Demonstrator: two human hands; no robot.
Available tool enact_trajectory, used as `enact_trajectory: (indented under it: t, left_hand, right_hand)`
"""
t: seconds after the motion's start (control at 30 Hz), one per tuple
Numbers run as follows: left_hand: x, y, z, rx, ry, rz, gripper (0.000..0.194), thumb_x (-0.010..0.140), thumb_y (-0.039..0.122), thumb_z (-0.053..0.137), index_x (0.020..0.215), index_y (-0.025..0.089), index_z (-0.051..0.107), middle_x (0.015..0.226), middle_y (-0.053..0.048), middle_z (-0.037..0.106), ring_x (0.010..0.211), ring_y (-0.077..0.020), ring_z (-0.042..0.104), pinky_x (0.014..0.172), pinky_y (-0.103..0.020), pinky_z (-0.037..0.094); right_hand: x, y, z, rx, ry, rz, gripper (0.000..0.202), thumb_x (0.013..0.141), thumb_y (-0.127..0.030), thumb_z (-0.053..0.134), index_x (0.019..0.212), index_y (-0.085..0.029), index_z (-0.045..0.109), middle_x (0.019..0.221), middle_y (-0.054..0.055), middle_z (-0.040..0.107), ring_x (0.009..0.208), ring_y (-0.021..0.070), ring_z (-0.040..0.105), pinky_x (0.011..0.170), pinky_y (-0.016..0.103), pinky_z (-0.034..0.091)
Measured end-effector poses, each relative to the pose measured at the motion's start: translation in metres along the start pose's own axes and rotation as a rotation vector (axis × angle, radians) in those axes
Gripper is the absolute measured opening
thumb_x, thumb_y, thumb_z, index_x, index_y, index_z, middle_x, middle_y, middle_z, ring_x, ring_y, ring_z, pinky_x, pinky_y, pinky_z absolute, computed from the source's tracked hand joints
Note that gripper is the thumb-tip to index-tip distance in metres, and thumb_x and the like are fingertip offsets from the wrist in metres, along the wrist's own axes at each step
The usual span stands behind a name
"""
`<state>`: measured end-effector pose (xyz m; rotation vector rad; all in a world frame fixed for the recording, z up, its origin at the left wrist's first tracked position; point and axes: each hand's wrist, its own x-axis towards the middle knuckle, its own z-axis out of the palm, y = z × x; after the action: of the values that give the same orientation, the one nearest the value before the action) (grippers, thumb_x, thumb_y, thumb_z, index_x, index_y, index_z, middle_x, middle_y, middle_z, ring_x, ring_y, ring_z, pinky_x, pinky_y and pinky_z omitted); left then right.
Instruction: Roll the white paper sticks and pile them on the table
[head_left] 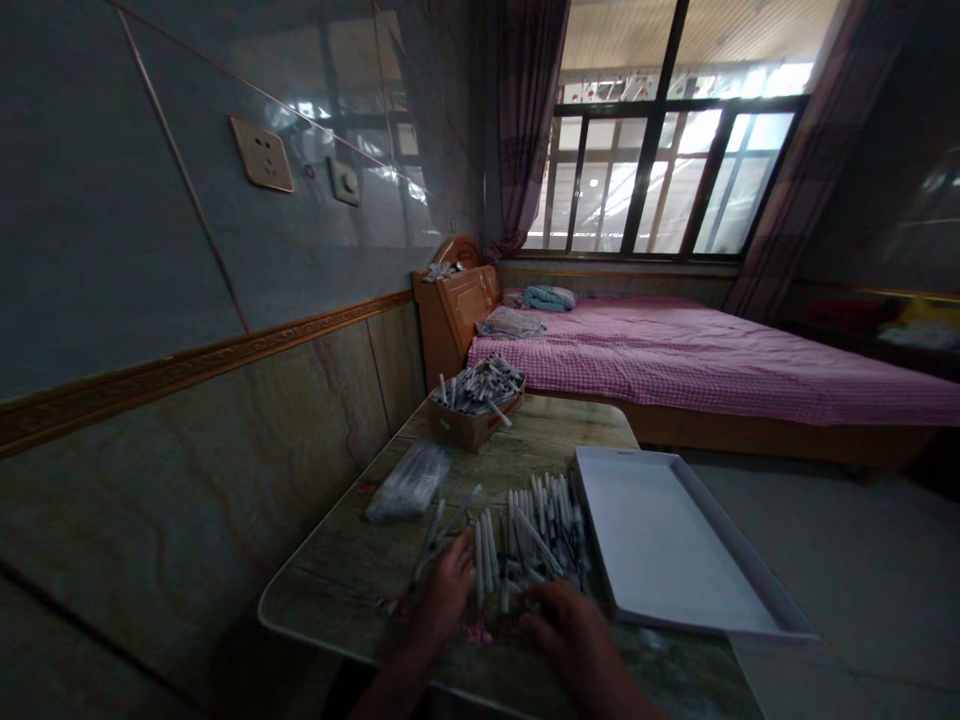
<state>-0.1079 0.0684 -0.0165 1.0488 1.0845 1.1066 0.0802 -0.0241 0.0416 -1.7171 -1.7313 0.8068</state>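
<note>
Slim white pens, some with dark parts, lie in a loose pile on the table, most pointing away from me. My left hand rests along the left side of a few pens, fingers stretched out flat. At the near end of the pile is my right hand, its fingers bent but apart, with nothing visible between them. A few stray pens lie just beyond my left hand, at angles. The hands are dim and slightly blurred, so exact fingertip contact is unclear.
A cardboard box heaped with more pens stands at the table's far end. Nearer lies a clear plastic bag bundle. On the right, a shallow white tray overhangs the table edge. A tiled wall borders the left; a bed stands beyond.
</note>
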Motion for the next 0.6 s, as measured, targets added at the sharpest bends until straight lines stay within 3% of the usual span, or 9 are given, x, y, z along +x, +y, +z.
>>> enact_trajectory:
  t: [0.2, 0.4, 0.6]
  left_hand:
    - [-0.006, -0.012, -0.003, 0.055, -0.036, 0.044, 0.066, 0.066, 0.026, 0.064, 0.132, 0.017, 0.060, 0.148, -0.015, 0.052, 0.140, -0.0308, 0.044, 0.118, -0.044, 0.031]
    - [-0.005, -0.014, 0.001, -0.001, -0.052, 0.048, 0.062, 0.068, 0.027, 0.068, 0.129, 0.017, 0.062, 0.145, -0.016, 0.055, 0.138, -0.0340, 0.046, 0.117, -0.047, 0.034]
    - [-0.002, -0.010, 0.002, -0.020, -0.066, 0.039, 0.064, 0.065, 0.031, 0.072, 0.126, 0.014, 0.062, 0.143, -0.020, 0.056, 0.135, -0.0362, 0.049, 0.114, -0.046, 0.038]
  right_hand:
    - [0.022, 0.005, 0.000, -0.133, 0.025, 0.039, 0.016, 0.081, -0.019, 0.057, 0.083, -0.018, 0.073, 0.084, 0.003, 0.072, 0.080, 0.0167, 0.065, 0.071, 0.023, 0.041]
    - [0.046, 0.007, 0.002, -0.172, 0.134, 0.016, 0.036, 0.080, -0.014, 0.055, 0.112, -0.014, 0.070, 0.108, 0.011, 0.073, 0.101, 0.0202, 0.067, 0.086, 0.025, 0.045]
    - [0.049, 0.009, 0.001, -0.094, 0.203, -0.014, 0.041, 0.080, -0.014, 0.055, 0.119, -0.011, 0.066, 0.109, 0.013, 0.070, 0.096, 0.0211, 0.069, 0.084, 0.026, 0.050]
